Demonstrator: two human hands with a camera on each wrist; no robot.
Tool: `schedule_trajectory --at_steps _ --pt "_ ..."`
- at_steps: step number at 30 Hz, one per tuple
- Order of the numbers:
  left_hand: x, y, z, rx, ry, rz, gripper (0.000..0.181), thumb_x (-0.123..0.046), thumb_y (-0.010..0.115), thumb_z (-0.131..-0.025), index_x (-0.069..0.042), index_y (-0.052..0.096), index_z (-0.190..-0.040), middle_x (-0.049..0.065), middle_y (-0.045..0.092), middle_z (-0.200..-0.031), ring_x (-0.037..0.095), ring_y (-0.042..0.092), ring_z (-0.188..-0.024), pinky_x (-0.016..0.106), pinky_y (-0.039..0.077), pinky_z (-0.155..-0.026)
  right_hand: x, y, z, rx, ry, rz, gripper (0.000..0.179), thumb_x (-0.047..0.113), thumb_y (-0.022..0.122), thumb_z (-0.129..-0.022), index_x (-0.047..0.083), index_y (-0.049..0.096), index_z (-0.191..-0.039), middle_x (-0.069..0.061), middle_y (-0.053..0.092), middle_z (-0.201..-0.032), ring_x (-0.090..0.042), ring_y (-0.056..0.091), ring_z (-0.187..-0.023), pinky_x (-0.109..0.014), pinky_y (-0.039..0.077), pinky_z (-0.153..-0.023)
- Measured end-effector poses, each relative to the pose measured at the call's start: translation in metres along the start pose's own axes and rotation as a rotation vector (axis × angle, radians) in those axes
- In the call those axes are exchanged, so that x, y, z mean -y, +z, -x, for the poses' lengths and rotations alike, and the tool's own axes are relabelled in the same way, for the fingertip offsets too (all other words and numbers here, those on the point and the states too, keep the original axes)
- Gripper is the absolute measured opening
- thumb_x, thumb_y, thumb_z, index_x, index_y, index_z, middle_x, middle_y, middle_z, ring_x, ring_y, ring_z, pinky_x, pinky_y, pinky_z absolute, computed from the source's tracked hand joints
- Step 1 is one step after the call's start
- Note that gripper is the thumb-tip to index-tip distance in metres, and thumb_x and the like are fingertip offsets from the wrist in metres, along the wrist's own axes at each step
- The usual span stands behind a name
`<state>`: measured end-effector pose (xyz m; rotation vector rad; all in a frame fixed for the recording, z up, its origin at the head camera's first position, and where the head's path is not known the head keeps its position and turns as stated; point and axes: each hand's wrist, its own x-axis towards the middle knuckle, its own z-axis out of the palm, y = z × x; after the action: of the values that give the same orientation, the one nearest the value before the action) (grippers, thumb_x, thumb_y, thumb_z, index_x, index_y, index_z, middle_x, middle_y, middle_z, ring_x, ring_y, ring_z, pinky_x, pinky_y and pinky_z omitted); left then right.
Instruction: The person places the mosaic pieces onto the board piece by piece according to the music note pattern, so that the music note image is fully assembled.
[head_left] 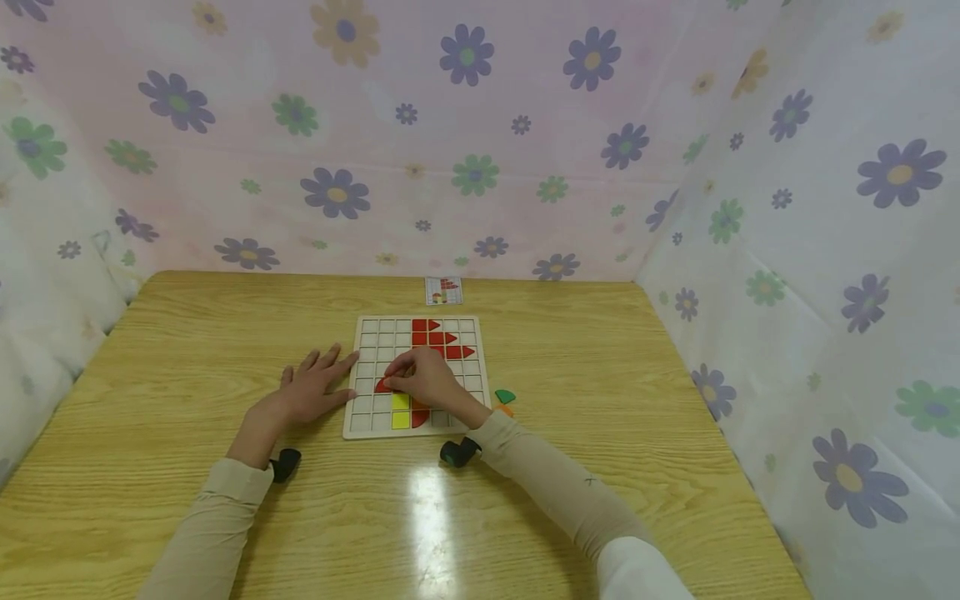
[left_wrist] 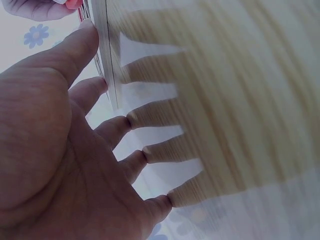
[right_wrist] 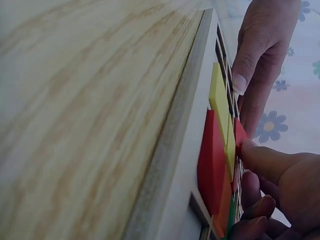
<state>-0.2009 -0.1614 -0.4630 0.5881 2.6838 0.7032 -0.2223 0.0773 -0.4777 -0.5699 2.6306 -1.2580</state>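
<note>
A light wooden grid board (head_left: 347, 432) lies on the table, part filled with coloured pieces. My right hand (head_left: 433, 385) pinches a red quarter-round piece (head_left: 381, 387) between thumb and fingers, at a cell left of the middle; in the right wrist view this red piece (right_wrist: 240, 131) sits against the board. Beside the board's left edge my left hand (head_left: 306, 395) rests, fingers spread, with thumb and index finger touching the rim. Two yellow squares (head_left: 401, 420) and a red rounded piece (head_left: 418, 418) fill cells near the front. Red squares and pointed pieces (head_left: 437, 338) form rows at the back. My right hand hides some cells.
Right of the board lie a green rounded piece (head_left: 505, 396) and an orange piece (head_left: 508, 410), partly behind my right wrist. Behind the board is a small pattern card (head_left: 444, 291). Flowered cloth (head_left: 405, 167) encloses the wooden table (head_left: 600, 375) at the back and sides.
</note>
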Motion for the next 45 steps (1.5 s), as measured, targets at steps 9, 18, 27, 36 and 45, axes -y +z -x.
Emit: schedule_trajectory --at_steps 9,18,27,36,45 --pt "-0.003 -0.002 0.002 0.006 -0.004 0.010 0.067 -0.036 0.058 -0.104 -0.008 0.032 -0.160 0.031 0.014 -0.165 0.061 0.008 -0.148 0.084 0.008 -0.106 -0.003 0.002 0.000 -0.001 0.017 0.038 0.010 0.022 0.079 -0.092 0.011 0.080 -0.093 0.003 0.073 -0.082 -0.005 0.058 -0.065 -0.020 0.047 -0.060" --pt "0.003 0.000 0.000 0.005 -0.009 0.008 0.069 -0.039 0.058 -0.104 -0.010 0.031 -0.161 0.030 0.014 -0.166 0.060 0.007 -0.148 0.084 0.006 -0.107 0.000 0.003 -0.001 -0.004 0.026 0.047 0.010 0.020 0.078 -0.092 0.011 0.081 -0.096 0.000 0.075 -0.087 -0.004 0.059 -0.068 -0.020 0.047 -0.062" --pt "0.005 0.001 0.000 -0.005 0.000 0.016 0.069 -0.040 0.059 -0.103 -0.011 0.033 -0.160 0.031 0.016 -0.165 0.061 0.009 -0.148 0.084 0.006 -0.105 0.001 -0.016 0.002 -0.107 -0.099 -0.297 0.021 0.013 0.074 -0.095 0.000 0.077 -0.111 -0.012 0.075 -0.102 -0.009 0.046 -0.055 -0.021 0.040 -0.054" --pt "0.003 0.001 0.002 -0.007 0.002 0.031 0.068 -0.035 0.060 -0.104 -0.008 0.032 -0.160 0.030 0.014 -0.165 0.060 0.007 -0.149 0.083 0.005 -0.107 0.001 -0.077 0.026 -0.198 -0.151 -0.323 0.018 0.008 0.072 -0.096 -0.001 0.076 -0.111 -0.019 0.074 -0.104 -0.045 0.058 -0.074 -0.025 0.046 -0.062" --pt "0.003 0.002 -0.001 0.010 -0.011 0.032 0.069 -0.037 0.058 -0.104 -0.010 0.030 -0.161 0.029 0.012 -0.166 0.059 0.004 -0.149 0.082 0.004 -0.108 -0.045 -0.125 0.068 0.182 0.059 0.049 0.024 0.006 0.072 -0.093 -0.005 0.073 -0.114 -0.014 0.073 -0.105 -0.017 0.066 -0.082 -0.029 0.055 -0.074"
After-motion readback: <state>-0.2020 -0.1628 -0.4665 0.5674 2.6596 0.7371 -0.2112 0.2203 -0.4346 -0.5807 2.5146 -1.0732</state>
